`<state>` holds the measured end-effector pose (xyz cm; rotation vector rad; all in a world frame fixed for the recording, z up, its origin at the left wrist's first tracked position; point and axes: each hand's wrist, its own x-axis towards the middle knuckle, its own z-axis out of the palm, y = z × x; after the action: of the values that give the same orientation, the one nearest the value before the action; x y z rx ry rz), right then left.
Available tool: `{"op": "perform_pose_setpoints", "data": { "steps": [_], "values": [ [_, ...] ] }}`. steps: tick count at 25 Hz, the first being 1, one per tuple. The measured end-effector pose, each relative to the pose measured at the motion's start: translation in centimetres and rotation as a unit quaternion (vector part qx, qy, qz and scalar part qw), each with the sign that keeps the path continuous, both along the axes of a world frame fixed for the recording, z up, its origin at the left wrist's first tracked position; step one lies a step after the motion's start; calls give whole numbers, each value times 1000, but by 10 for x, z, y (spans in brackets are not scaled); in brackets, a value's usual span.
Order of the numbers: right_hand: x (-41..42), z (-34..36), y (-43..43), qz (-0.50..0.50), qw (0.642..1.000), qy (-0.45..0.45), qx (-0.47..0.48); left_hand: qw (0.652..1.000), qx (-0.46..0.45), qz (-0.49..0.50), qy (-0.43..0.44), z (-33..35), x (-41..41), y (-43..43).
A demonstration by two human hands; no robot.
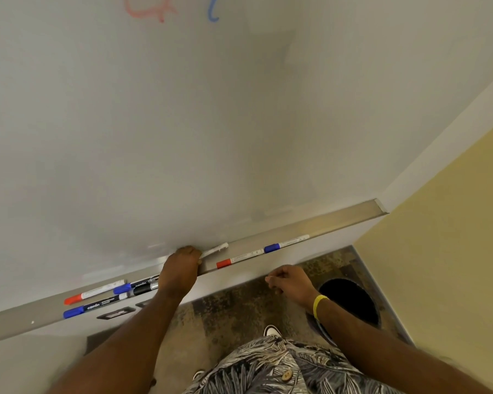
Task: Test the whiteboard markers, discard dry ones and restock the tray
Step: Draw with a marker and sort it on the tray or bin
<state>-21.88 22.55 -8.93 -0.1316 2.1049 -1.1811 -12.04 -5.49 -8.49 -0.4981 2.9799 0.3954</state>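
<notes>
On the tray [339, 223], left hand [181, 268] grips a marker [215, 249] (cap hidden); right hand [289, 281] loosely curled.

Seven markers [239, 258] lie along one tray [339, 223]; two hands [181, 268] show.

The whiteboard [182, 123] is smooth with a soft sheen. Along its bottom runs the tray [339, 220], brushed metal with a dull satin look. The markers [97, 297] in it have glossy plastic barrels and caps. At six o'clock, the shirt [268, 368] is soft printed cloth with a wood-look button. The floor [239, 308] is mottled, rough-looking carpet. The wristband [318, 305] seems matt, perhaps paper or plastic.
</notes>
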Motion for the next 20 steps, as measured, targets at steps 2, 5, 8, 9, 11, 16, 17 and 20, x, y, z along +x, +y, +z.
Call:
{"op": "perform_pose_setpoints", "data": {
  "steps": [2, 5, 8, 9, 11, 16, 17, 20],
  "values": [
    [2, 10, -12, 0, 1000, -7, -20, 999, 19, -25, 41, 11, -2, 8],
    [9, 27, -36, -4, 997, -31, -65, 992, 54, -65, 94, 31, -8, 33],
    [19, 42, -59, -65, 981, -107, -146, 987, 72, -85, 117, 41, -6, 63],
    [20, 45, -63, -80, 973, -128, -173, 986, 75, -92, 116, 42, -4, 70],
    [22, 49, -66, -91, 964, -145, -201, 984, 95, -93, 116, 43, 4, 79],
    [28, 48, -63, -90, 968, -133, -194, 972, 219, 9, 91, 44, 18, 91],
    [29, 47, -62, -81, 972, -121, -186, 973, 222, 5, 64, 43, 19, 91],
    [32, 45, -62, -59, 975, -107, -187, 973, 231, -26, 12, 38, 23, 91]
  ]
}}
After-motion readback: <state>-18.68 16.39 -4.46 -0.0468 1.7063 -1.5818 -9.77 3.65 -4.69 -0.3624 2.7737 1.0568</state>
